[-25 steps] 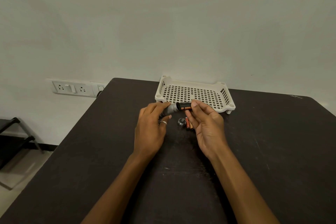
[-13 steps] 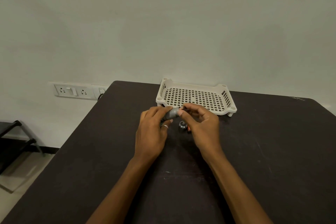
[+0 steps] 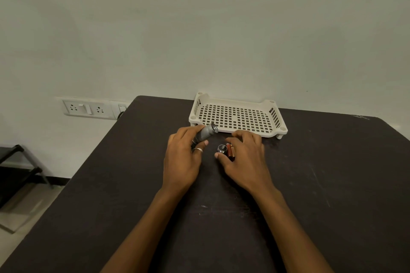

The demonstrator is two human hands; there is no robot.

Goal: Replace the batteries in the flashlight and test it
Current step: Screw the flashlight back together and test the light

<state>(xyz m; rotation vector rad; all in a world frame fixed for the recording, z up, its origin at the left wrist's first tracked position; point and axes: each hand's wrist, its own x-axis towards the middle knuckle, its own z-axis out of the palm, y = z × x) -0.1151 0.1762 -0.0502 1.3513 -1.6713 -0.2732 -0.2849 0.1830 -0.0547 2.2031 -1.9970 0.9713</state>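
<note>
At the table's far middle, just short of the tray – flashlight lay in the left hand, fingers curled round its knurled barrel, bright ringed end tilted up toward the tray. Whether a cell sat inside could not be seen.

Just beside it on the table: small round cap, with loose batteries touching it. Right hand arched over these, fingers loose and spread, thumb near the cap; nothing lifted, contact unclear.

Risks, as judged: the cap and cells were round and could roll if nudged by that hand; spent and fresh cells lying together invited a mix-up or reversed polarity – the light would then fail its test.

White perforated tray stood behind, close enough to crowd the flashlight's end. Dark table; wall sockets and a black rack off left, out of the way.
</note>
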